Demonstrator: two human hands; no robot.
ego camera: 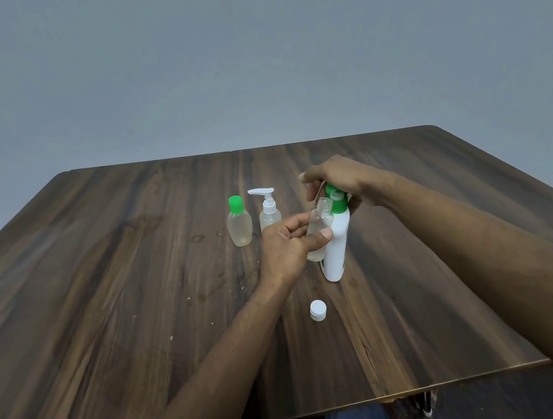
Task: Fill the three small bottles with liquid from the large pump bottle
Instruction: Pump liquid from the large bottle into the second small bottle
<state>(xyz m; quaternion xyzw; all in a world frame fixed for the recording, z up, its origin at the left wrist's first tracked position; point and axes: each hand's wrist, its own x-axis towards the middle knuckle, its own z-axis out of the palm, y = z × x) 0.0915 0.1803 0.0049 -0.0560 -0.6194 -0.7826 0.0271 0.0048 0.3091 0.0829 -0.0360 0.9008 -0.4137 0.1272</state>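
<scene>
The right hand (341, 181) covers the pump head of the large bottle (336, 250), so the nozzle cannot be seen. The left hand (285, 242) hides the middle of the open bottle (320, 225) and the base of the small pump bottle (269, 210) at its 11 o'clock. Both forearms run off the bottom and right edges. Items under the table (102, 263) at 6 o'clock are too dark to identify.

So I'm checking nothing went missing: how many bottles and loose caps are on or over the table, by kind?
Small bottles: 3 (green-capped bottle, small pump bottle, open bottle in the left hand)
Large pump bottle: 1, under the right hand
Loose white cap: 1
Total: 5
</scene>
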